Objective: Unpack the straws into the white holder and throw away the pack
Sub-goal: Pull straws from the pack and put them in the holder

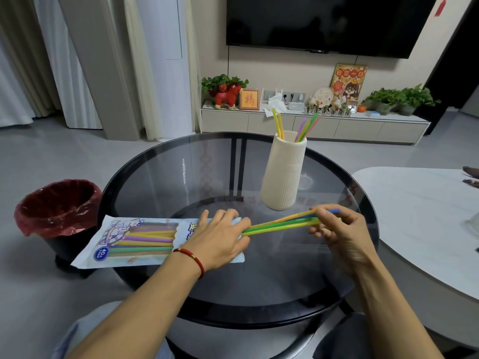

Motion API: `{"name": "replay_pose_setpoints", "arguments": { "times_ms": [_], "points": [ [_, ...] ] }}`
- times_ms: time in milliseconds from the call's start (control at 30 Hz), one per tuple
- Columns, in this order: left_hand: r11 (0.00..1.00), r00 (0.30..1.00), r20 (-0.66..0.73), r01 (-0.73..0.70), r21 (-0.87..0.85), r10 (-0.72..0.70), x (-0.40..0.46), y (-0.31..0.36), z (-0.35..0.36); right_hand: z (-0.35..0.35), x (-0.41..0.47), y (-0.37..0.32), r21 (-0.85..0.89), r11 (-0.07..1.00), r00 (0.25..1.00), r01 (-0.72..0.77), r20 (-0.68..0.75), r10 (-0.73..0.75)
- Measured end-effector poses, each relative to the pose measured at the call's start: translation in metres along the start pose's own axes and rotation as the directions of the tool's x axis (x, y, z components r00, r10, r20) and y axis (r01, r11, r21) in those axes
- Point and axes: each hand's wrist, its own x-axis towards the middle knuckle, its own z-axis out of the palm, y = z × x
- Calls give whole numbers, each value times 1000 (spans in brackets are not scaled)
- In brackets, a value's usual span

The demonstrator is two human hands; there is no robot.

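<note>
Straws (pixel 282 224) in a small bunch, green, yellow and blue, are partway out of the pack (pixel 134 242), their far ends pinched in the closed fingers of the right hand (pixel 337 229) while their near ends sit at the pack's open mouth under the left hand (pixel 223 239). That left hand lies flat, fingers spread and pressing the pack down rather than gripping it. The pack rests along the left edge of the round glass table (pixel 181 177), overhanging it, and its clear window shows a good many yellow, purple and green straws inside. The white holder (pixel 285 172), a ribbed vase standing toward the table's far right side, carries only a handful of straws leaning against its rim. Judged from this, the unpacking is at an early to middle stage: most straws remain in the pack, and the pack cannot be discarded yet. The waste bin (pixel 59 208), lined with a red bag, stands on the floor just off the table's left edge; it looks empty.
</note>
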Motion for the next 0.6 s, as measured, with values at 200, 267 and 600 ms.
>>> {"name": "replay_pose_setpoints", "arguments": {
  "times_ms": [200, 267, 600],
  "points": [
    [1000, 998, -54, 12, 12, -11, 4, 5, 1, 14, 6, 8, 285, 946, 984, -154, -44, 173],
    [1000, 999, -49, -1, 12, 2, 5, 10, 3, 36, 0, 23, 33, 977, 976, -211, 60, 209],
    [998, 998, 46, 53, -34, -52, 9, 4, 12, 38, 11, -15, -489, 870, 989, 69, -79, -123]
  ]
}}
